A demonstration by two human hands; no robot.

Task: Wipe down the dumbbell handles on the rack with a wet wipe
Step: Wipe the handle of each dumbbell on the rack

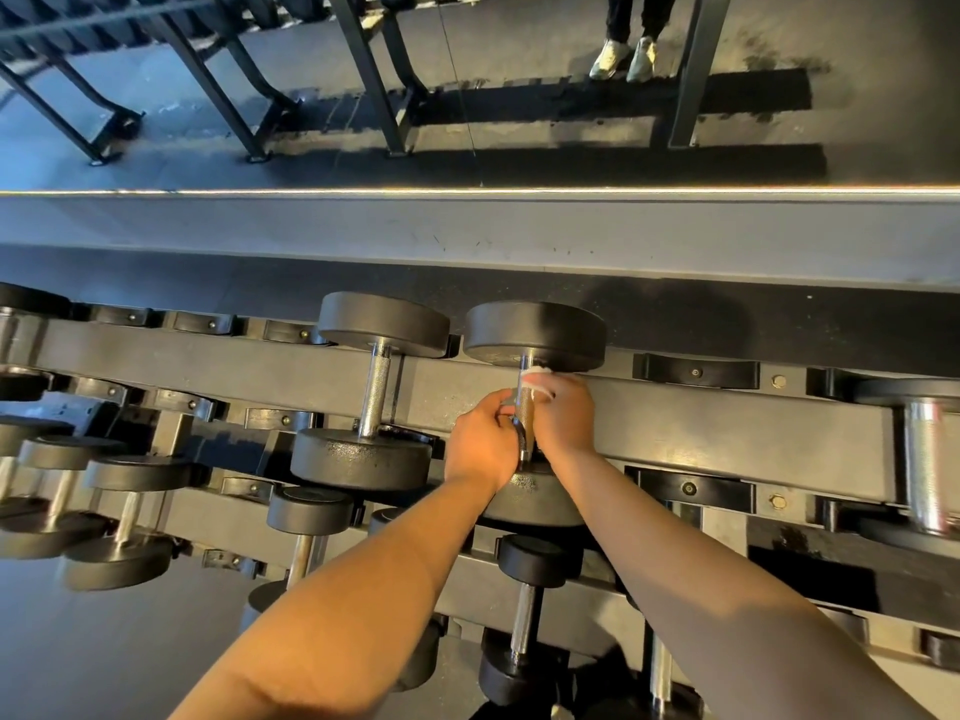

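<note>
Head camera looks down on a long black metal tiered rack [675, 428] that runs across the whole width, with black plastic cradles bolted along its rails. Behind it lies a broad grey ledge [467, 226], and above that are a dark floor, slanted black frame legs and a pair of pale shoes [626, 57] on someone standing there. On the top tier near the middle sits a black round-headed dumbbell [535, 332], one head on the far rail and the other on the near rail, mostly hidden under the wrists. Just to its left rests a second black dumbbell with pebbled heads [363, 457], untouched. A thick chrome bar [927, 459] shows at the right edge, and smaller black dumbbells [537, 558] fill the lower tiers towards the left and below the arms. Both bare forearms reach in from the bottom and meet over the middle dumbbell. The left hand [480, 441] is curled round the near part of its knurled chrome handle [523, 420]. The right hand [563, 415] is clenched round the far part of the same handle, from the other side. It grips a white wet wipe [540, 379], which peeks out between the fingers and lies against the handle just below the far head.
</note>
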